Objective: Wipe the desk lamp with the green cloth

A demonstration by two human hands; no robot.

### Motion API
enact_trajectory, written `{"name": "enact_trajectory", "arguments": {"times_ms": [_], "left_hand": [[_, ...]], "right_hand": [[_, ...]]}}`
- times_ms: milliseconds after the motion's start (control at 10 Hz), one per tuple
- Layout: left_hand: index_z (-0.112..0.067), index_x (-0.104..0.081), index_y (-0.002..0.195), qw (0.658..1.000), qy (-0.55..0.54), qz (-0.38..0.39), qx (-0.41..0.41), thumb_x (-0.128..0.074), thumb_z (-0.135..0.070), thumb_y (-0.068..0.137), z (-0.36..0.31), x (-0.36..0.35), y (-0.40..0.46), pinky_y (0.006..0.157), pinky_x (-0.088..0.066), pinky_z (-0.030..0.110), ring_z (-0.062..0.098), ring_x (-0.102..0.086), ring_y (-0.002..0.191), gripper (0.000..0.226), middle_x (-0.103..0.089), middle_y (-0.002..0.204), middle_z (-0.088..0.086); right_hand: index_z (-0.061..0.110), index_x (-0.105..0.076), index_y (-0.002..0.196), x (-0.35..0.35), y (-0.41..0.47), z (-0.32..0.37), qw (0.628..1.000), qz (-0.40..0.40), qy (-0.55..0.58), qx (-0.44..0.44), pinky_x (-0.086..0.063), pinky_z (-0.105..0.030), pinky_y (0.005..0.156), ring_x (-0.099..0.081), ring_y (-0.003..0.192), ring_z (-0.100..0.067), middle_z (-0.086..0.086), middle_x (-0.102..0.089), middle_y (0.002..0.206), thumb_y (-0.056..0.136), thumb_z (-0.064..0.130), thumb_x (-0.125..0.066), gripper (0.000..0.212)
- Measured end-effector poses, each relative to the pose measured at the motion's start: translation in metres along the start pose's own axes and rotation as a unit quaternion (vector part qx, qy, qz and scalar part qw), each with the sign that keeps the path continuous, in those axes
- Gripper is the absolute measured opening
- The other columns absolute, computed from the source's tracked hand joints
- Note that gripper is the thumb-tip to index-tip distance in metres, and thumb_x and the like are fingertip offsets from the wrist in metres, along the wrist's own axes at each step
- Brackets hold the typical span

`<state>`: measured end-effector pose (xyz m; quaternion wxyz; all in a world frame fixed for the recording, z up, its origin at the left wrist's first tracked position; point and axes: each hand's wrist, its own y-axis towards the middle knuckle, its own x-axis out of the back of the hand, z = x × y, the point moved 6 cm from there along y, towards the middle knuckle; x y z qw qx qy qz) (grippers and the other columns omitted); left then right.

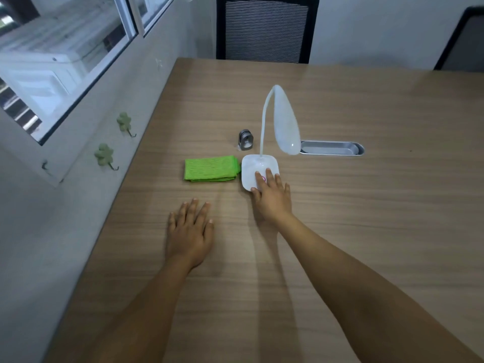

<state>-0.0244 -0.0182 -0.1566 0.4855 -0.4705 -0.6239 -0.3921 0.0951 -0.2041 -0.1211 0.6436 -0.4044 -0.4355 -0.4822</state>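
On the wooden table [366, 231], pretty much dead center, sits the white desk lamp [284, 124], neck curving up and its head drooping toward 3 o'clock over the end of a metal cable slot [332, 148]. The right hand [272, 197] has loosely spread fingers lying on the near half of the lamp's square base [251, 170], not wrapped around anything, with a pinkish button peeking out between two of them. The green cloth [210, 169] is folded flat at 9 o'clock from the base, just beside it, maybe touching, hard to say. A small grey metal thing [245, 139] stands at 11 o'clock of the base. The left hand [190, 231] lies flat and empty on the wood at 6 o'clock of the cloth, well apart from it. The table's left edge runs tight along the wall [52, 244], so there's little room there. Toward 3 o'clock and back toward the person it's wide bare wood. A chair [265, 30] stands at the far edge.
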Motion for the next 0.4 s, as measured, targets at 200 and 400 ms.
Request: {"name": "enact_trajectory", "arguments": {"times_ms": [200,400], "left_hand": [[-0.034,-0.032,0.144,1.0,0.011,0.007,-0.002,-0.016,-0.049,0.088,0.0,0.001,0.0,0.116,-0.017,0.05,0.024,-0.022,0.146,0.061,-0.029,0.156,-0.001],[-0.034,-0.033,0.144,1.0,0.02,0.002,0.0,-0.015,-0.049,0.088,0.0,0.0,0.0,0.116,-0.017,0.049,0.023,-0.022,0.146,0.06,-0.029,0.156,-0.002]], "right_hand": [[0.028,-0.016,0.149,0.0,-0.001,-0.001,0.999,0.03,0.028,-0.008,-0.009,-0.052,0.119,-0.003,0.148,-0.025,-0.001,-0.005,0.162,0.1,0.038,-0.03,0.052],[0.009,-0.027,0.146,0.04,-0.015,-0.014,0.97,-0.128,0.202,-0.032,-0.02,-0.043,0.117,-0.02,0.144,-0.031,-0.013,-0.023,0.157,0.096,0.023,-0.046,0.055]]}}
